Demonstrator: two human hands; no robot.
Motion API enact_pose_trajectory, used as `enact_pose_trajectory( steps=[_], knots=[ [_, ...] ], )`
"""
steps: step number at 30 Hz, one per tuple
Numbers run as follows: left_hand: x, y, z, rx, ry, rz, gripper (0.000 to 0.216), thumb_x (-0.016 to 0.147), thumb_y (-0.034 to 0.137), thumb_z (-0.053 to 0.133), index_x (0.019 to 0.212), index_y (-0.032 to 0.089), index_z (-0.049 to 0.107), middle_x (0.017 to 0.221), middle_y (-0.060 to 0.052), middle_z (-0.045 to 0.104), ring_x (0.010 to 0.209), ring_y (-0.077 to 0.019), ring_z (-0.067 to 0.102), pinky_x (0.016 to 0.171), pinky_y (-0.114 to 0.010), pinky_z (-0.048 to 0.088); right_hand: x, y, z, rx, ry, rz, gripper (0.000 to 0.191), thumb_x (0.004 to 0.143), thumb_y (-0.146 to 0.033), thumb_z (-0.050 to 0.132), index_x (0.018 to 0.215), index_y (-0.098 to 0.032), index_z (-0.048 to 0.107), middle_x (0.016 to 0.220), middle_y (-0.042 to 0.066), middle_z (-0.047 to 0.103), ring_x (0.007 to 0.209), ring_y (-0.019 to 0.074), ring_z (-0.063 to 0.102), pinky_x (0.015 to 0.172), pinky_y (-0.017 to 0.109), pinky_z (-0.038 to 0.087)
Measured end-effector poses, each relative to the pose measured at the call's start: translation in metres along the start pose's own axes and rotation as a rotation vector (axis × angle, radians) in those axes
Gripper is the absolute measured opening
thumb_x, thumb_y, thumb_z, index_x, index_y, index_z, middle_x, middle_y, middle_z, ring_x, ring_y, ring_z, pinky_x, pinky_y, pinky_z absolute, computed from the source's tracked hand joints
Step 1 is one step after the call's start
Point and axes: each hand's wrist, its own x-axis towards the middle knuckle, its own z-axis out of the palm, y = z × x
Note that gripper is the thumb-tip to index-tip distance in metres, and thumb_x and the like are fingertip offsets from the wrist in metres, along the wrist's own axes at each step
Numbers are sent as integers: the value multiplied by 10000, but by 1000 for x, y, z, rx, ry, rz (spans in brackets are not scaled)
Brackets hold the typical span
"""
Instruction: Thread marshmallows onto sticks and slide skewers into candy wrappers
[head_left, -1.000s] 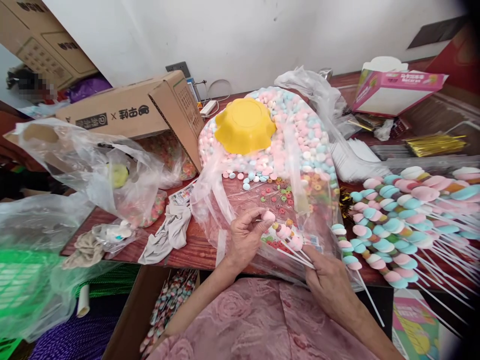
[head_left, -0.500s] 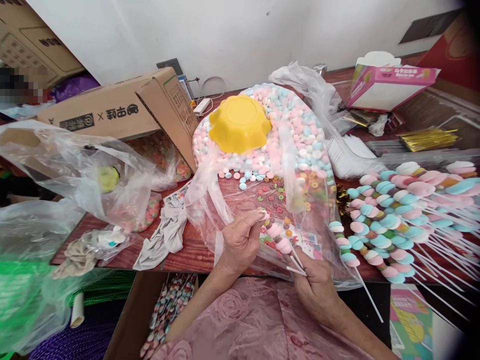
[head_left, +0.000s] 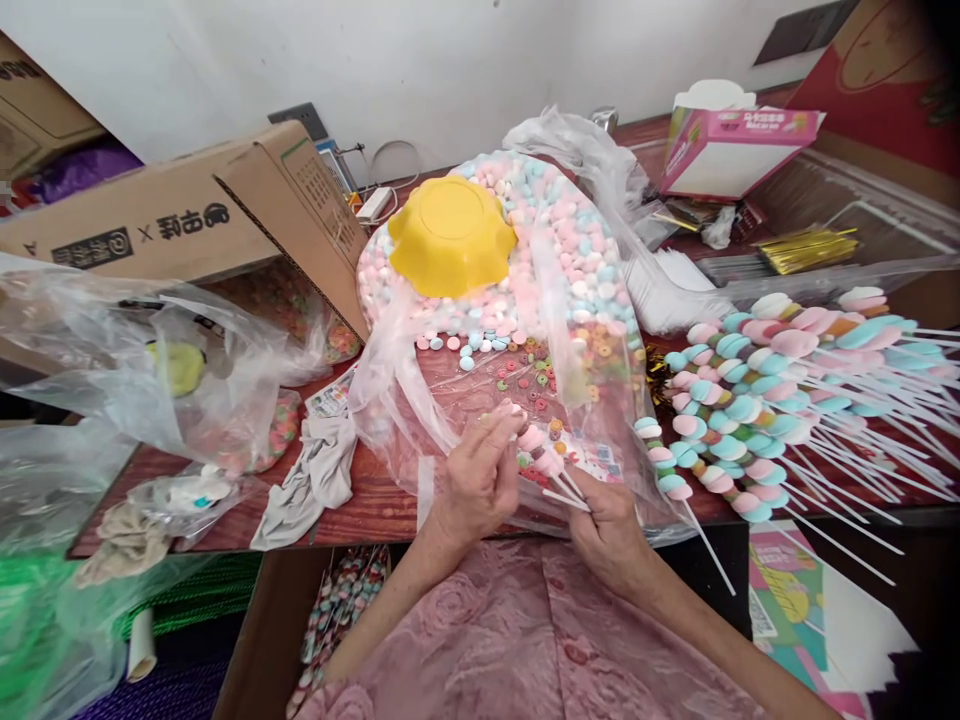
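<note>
My left hand [head_left: 480, 472] is pinched on a small pink marshmallow piece at the tip of a skewer. My right hand [head_left: 604, 515] grips several white sticks [head_left: 566, 492], one partly loaded with pink marshmallows [head_left: 541, 450]. Both hands work over a clear plastic sheet [head_left: 577, 400] strewn with coloured cereal rings [head_left: 536, 372] and loose pink and blue candies. Beyond lies a heap of pastel marshmallows [head_left: 577, 250] with an upturned yellow bowl [head_left: 448, 235] on it.
A pile of finished marshmallow skewers [head_left: 780, 390] lies at the right. A cardboard box [head_left: 187, 225] and clear plastic bags [head_left: 150, 370] fill the left. A pink carton [head_left: 739, 145] stands at the back right. A box of skewers [head_left: 337, 610] sits below the table edge.
My left hand brought the pink piece from above the sheet down to the skewer tip. My right hand and its sticks drew closer to it. The camera view shifted right.
</note>
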Motion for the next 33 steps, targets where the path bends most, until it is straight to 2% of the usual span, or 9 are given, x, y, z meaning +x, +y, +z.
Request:
enact_pose_trajectory(
  steps=[3, 7, 12, 16, 19, 22, 26, 30, 33],
  knots=[
    [6, 5, 3, -317, 161, -252, 490, 875, 363, 635, 1347, 279, 535, 1322, -101, 626, 1149, -242, 643, 979, -401, 532, 2, 6, -4, -107, 78, -105, 495, 724, -12, 374, 1091, -170, 667, 868, 52, 739, 750, 171, 694, 701, 259, 542],
    [10, 7, 11, -514, 118, -508, 390, 837, 512, 639, 1046, 187, 690, 1073, -98, 727, 988, -238, 690, 872, -355, 547, 1, 12, -6, -294, 56, -206, 510, 703, -30, 388, 1120, -160, 653, 893, 77, 751, 783, 201, 714, 674, 276, 552],
    [2, 6, 28, -477, 167, -539, 338, 785, 526, 686, 866, 197, 675, 888, -45, 709, 877, -201, 668, 834, -326, 520, -3, 13, -4, -257, 20, -153, 511, 681, -11, 384, 1083, -171, 656, 840, 58, 741, 724, 189, 699, 642, 264, 534],
    [6, 12, 33, -833, 231, -715, 346, 781, 544, 684, 781, 214, 579, 759, 0, 641, 706, -160, 622, 677, -296, 514, -1, 9, 0, -137, -35, -142, 494, 718, -3, 370, 1103, -178, 624, 885, 61, 736, 806, 186, 697, 714, 267, 530],
    [16, 19, 32, -1060, 202, -813, 458, 812, 580, 639, 640, 204, 442, 562, 30, 484, 540, -124, 520, 510, -245, 447, 2, 2, 8, -122, -116, -87, 393, 708, -13, 355, 945, -175, 623, 807, 67, 710, 726, 179, 669, 665, 260, 501],
    [28, 21, 31, -1155, 183, -862, 518, 832, 575, 622, 596, 202, 350, 464, 61, 361, 395, -90, 372, 386, -206, 326, 7, 0, 12, -202, -124, -83, 290, 674, -40, 379, 810, -181, 592, 700, 51, 667, 630, 174, 619, 600, 257, 459],
    [44, 17, 34, -1159, 173, -916, 523, 876, 560, 568, 577, 202, 332, 405, 72, 308, 324, -86, 298, 332, -206, 239, 7, 1, 5, -272, -128, -66, 333, 628, -51, 404, 868, -187, 590, 716, 28, 670, 606, 162, 587, 567, 249, 412],
    [48, 18, 44, -1076, 303, -779, 451, 883, 478, 606, 610, 179, 409, 439, 76, 364, 330, -61, 307, 337, -184, 243, -1, 3, -1, -277, -109, -58, 247, 639, -61, 393, 770, -198, 550, 587, -6, 587, 502, 145, 514, 495, 246, 347],
    [43, 20, 54, -1024, 274, -739, 429, 848, 465, 658, 624, 169, 442, 479, 73, 408, 376, -55, 357, 380, -175, 335, -4, 5, 1, -268, -75, -74, 187, 660, -70, 383, 707, -210, 498, 565, -15, 554, 487, 132, 498, 491, 236, 349]
  ],
)
